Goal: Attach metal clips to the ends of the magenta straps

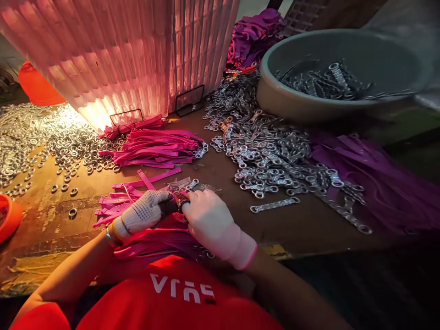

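Observation:
My left hand [142, 211], in a pale glove with dark dots, is closed, thumb and fingers pinched together. Beside it my right hand [209, 222], in a white glove with a pink cuff, is closed too. The fingertips meet over a pink strap [178, 216], and dark wrapping on them hides part of the grip. Loose pink straps [117, 201] fan out left of my hands, and more straps [154, 243] lie beneath my wrists. Just beyond my fingers is a silvery metal link piece [193, 183] with ringed ends.
A bundle of pink straps [158, 146] lies ahead. Small metal rings [82, 142] cover the left. Chain-like metal links [264, 156] are heaped right, below a grey basin [309, 105] holding more. A ribbed translucent panel [137, 59] stands behind; an orange container [10, 217] sits left.

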Available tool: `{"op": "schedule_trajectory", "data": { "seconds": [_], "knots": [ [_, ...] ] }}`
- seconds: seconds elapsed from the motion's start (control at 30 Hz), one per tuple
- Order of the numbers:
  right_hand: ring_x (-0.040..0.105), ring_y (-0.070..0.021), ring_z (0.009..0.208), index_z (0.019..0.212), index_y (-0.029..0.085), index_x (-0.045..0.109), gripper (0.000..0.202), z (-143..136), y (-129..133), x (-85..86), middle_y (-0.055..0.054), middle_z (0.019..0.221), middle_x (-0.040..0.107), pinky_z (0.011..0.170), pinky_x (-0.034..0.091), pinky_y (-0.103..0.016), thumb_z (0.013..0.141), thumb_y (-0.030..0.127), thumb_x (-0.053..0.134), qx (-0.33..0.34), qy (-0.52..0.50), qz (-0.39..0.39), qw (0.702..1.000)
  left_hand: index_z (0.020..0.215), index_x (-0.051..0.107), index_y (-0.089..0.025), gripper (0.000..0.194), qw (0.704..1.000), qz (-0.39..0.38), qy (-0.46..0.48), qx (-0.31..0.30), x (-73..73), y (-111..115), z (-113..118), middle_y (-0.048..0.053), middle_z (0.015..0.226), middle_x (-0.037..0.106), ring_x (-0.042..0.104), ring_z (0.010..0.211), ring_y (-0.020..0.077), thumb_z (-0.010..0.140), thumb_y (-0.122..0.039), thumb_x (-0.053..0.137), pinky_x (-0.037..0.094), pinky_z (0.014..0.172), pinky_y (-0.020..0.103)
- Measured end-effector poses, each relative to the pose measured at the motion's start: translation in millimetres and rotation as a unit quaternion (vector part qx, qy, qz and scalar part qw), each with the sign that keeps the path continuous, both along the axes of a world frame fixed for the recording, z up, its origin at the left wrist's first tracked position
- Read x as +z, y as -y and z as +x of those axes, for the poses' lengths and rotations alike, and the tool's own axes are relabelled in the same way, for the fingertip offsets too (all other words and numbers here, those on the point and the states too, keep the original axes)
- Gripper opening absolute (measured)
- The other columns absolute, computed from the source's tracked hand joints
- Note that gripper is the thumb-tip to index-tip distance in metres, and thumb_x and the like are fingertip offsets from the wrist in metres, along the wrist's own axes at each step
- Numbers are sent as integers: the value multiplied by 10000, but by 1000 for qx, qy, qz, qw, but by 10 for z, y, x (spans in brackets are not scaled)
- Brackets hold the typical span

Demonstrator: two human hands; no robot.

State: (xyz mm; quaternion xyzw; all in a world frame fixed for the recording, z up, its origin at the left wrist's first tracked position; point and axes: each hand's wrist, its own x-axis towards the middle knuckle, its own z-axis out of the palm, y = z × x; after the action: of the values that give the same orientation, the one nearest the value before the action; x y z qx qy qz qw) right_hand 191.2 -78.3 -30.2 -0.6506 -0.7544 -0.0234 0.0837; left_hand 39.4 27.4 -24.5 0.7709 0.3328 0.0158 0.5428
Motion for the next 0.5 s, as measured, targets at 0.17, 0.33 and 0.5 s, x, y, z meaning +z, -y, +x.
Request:
{"op": "schedule_trajectory", "data": {
  "seconds": [0.17, 0.33, 0.5],
  "knots": [
    [518, -219, 719, 771, 151, 661, 173, -87, -82, -5, -131, 792, 637, 640, 304, -342, 814, 60, 520, 12, -37, 21, 999, 644, 570, -178, 140, 996, 77, 35, -34, -182, -36, 70, 26, 667, 613, 489, 629, 141, 700, -54, 536, 418, 617, 251],
    [582, -244, 916, 1006, 142, 674, 335, -42, -140, -54, -130, 995, 678, 822, 432, -337, 736, 21, 515, -22, -191, 29, 981, 768, 594, -159, 100, 988, -119, 92, 36, -190, -64, 12, 13, 690, 609, 457, 524, 89, 820, -231, 548, 372, 485, 193],
    [619, -214, 984, 1186, 148, 608, 486, 56, -129, -216, -99, 1060, 702, 870, 463, -295, 750, 2, 449, -8, -363, 32, 931, 707, 538, -161, 355, 976, -190, 43, 94, -48, -53, -103, -32, 525, 479, 339, 382, 53, 886, -467, 552, 225, 352, 172]
  ]
}}
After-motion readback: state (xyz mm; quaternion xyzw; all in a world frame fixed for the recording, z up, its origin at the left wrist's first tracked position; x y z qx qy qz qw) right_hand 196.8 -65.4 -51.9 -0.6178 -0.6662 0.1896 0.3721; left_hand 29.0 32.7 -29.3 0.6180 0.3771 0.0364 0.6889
